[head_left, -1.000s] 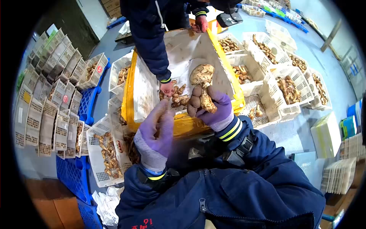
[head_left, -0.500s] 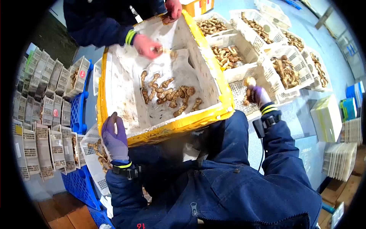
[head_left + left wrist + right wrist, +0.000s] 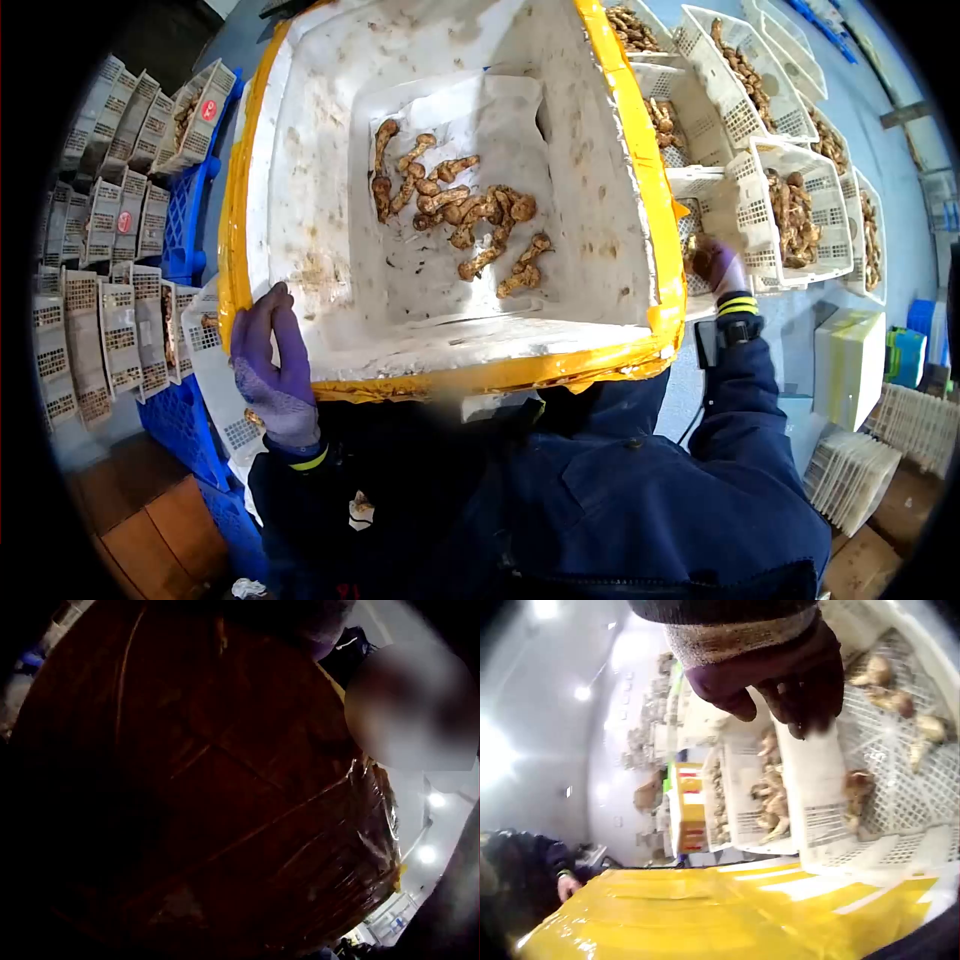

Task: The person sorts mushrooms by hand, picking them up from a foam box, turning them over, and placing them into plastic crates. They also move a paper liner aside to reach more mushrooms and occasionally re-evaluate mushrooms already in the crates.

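Note:
My left hand, in a purple-and-grey glove, rests at the near left corner of a white foam box edged with yellow tape, its fingers along the rim. Inside lie several brown, thick-stemmed mushrooms on white paper. The box's dark outer side fills most of the left wrist view. My right hand is over a white perforated basket at the box's right. In the right wrist view its fingers hang loosely bent with nothing seen between them, and a few mushrooms lie in the basket.
More white baskets of mushrooms stand at the right. Stacked baskets on blue pallets line the left. A pale carton stands at right, and another person's hand is beyond the box.
My right hand has put the large mushroom down in the right basket and let go. My left hand has moved to the box's rim. The other person's arms have left the head view.

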The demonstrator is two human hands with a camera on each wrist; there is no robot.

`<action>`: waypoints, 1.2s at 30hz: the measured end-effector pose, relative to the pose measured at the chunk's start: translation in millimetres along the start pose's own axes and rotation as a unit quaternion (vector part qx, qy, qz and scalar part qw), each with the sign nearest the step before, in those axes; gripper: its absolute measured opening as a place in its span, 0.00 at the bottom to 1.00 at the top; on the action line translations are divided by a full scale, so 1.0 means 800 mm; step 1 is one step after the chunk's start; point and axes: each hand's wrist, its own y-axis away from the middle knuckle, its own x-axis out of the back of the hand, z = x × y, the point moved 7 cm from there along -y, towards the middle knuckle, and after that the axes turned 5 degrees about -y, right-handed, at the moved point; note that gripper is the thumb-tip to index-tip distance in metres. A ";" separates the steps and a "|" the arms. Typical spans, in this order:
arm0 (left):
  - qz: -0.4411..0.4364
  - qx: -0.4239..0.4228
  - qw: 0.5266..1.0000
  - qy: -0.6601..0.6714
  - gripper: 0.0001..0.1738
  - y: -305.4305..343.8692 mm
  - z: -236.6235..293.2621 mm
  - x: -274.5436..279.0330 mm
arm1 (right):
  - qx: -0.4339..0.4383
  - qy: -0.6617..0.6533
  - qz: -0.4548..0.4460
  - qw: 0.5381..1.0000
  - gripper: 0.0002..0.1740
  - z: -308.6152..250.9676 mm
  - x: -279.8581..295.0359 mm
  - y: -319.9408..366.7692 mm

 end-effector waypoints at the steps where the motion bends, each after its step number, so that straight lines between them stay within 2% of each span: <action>1: 0.011 0.012 0.999 0.038 0.10 0.001 -0.003 0.000 | 0.095 0.051 0.018 0.994 0.23 -0.059 -0.024 0.008; 3: -0.004 -0.003 1.000 0.030 0.11 0.003 -0.004 0.002 | 0.206 0.136 -0.014 0.969 0.17 -0.173 -0.205 0.138; 5: -0.032 -0.011 0.999 -0.001 0.12 0.002 -0.007 0.004 | 0.319 0.313 -0.108 0.888 0.19 -0.239 -0.354 0.238; 6: -0.042 -0.040 0.997 -0.044 0.12 -0.002 0.005 0.009 | 0.389 0.400 -0.201 0.805 0.19 -0.255 -0.425 0.281; 7: -0.036 -0.037 0.998 -0.022 0.12 -0.003 0.005 0.011 | 0.447 0.476 -0.288 0.700 0.20 -0.257 -0.490 0.321; 9: -0.025 -0.031 0.999 0.023 0.12 -0.003 0.002 0.014 | 0.389 0.537 -0.336 0.669 0.24 -0.233 -0.606 0.361; 11: -0.030 -0.009 0.995 0.094 0.13 -0.002 0.000 0.020 | 0.382 0.702 -0.377 0.468 0.22 -0.194 -0.713 0.373; 12: -0.026 0.007 0.989 0.147 0.14 0.000 -0.004 0.023 | 0.464 0.720 -0.432 0.282 0.21 -0.166 -0.745 0.362; 13: -0.020 0.023 0.980 0.199 0.14 0.000 -0.011 0.028 | 0.558 0.681 -0.463 0.101 0.20 -0.140 -0.770 0.352; 14: -0.023 0.015 0.982 0.188 0.15 -0.002 -0.016 0.038 | 0.491 0.724 -0.464 0.139 0.19 -0.108 -0.802 0.317; 15: -0.007 -0.013 0.989 0.149 0.15 -0.005 -0.022 0.046 | 0.408 0.770 -0.448 0.200 0.19 -0.074 -0.820 0.270; 16: 0.009 -0.037 0.994 0.107 0.15 -0.007 -0.028 0.050 | 0.327 0.812 -0.422 0.234 0.19 -0.037 -0.827 0.226; 17: 0.023 -0.060 0.996 0.062 0.16 -0.010 -0.034 0.053 | 0.285 0.836 -0.412 0.224 0.19 -0.002 -0.827 0.182; 18: -0.010 -0.041 0.998 0.041 0.16 -0.014 -0.042 0.047 | 0.248 0.857 -0.397 0.214 0.18 0.033 -0.821 0.141; 21: -0.063 -0.083 0.994 -0.014 0.18 -0.014 -0.043 0.036 | 0.174 0.900 -0.353 0.188 0.18 0.118 -0.775 0.038; 24: -0.084 -0.077 0.993 -0.007 0.19 -0.015 -0.049 0.038 | 0.150 0.922 -0.306 0.185 0.17 0.173 -0.696 -0.039; 25: -0.096 -0.079 0.992 -0.006 0.18 -0.015 -0.049 0.036 | 0.180 0.917 -0.282 0.216 0.19 0.194 -0.646 -0.089; 26: -0.099 -0.064 0.993 0.004 0.18 -0.015 -0.050 0.034 | 0.132 0.930 -0.270 0.209 0.17 0.194 -0.632 -0.078; 27: -0.103 -0.067 0.992 0.004 0.18 -0.015 -0.050 0.033 | 0.186 0.926 -0.252 0.211 0.16 0.184 -0.645 -0.039; 29: -0.108 -0.076 0.991 0.005 0.17 -0.016 -0.046 0.034 | 0.215 0.925 -0.216 0.228 0.15 0.190 -0.614 -0.047; 31: -0.136 -0.083 0.987 -0.008 0.17 -0.020 -0.045 0.029 | 0.197 0.931 -0.189 0.243 0.15 0.201 -0.578 -0.063; 32: -0.144 -0.082 0.986 -0.007 0.16 -0.020 -0.046 0.028 | 0.213 0.922 -0.208 0.249 0.16 0.209 -0.567 -0.078; 33: -0.151 -0.082 0.985 -0.005 0.16 -0.020 -0.045 0.027 | 0.192 0.921 -0.226 0.252 0.17 0.205 -0.575 -0.075; 35: -0.103 -0.081 0.991 0.008 0.15 -0.024 -0.042 0.031 | 0.152 0.919 -0.256 0.258 0.18 0.182 -0.610 -0.051; 36: -0.074 -0.090 0.993 0.010 0.16 -0.018 -0.044 0.030 | 0.165 0.899 -0.264 0.308 0.17 0.174 -0.625 -0.049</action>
